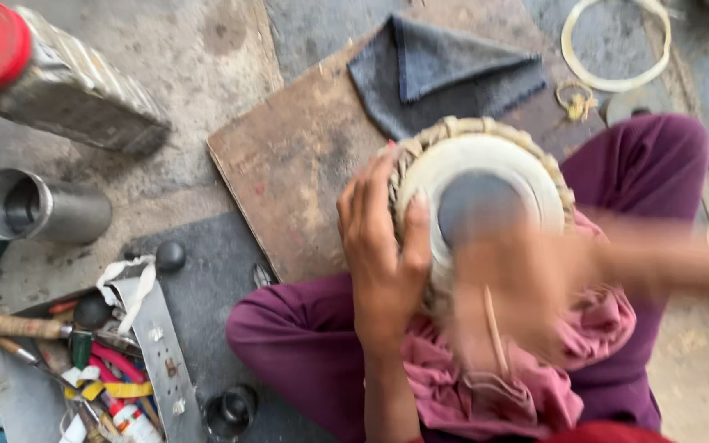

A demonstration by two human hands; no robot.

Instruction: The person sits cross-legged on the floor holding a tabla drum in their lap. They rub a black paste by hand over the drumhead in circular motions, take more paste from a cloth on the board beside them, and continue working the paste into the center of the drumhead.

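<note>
A small hand drum (486, 176) with a white skin, a dark round centre patch and a braided leather rim rests in my lap on a crumpled pink cloth (535, 369). My left hand (383, 254) grips the drum's left rim, thumb lying on the white skin. My right hand (527, 279) is a heavy motion blur over the near part of the drum head. A thin pale stick shape shows in the blur, but whether the hand holds it is unclear. My legs in purple trousers (642, 164) frame the drum.
A wooden board (297, 156) with a folded grey cloth (445, 70) lies ahead. A red-capped metal can (59, 78) and a steel cup (30, 205) lie at left. An open metal toolbox (153, 344) holds several tools. A pale leather ring (617, 45) lies at far right.
</note>
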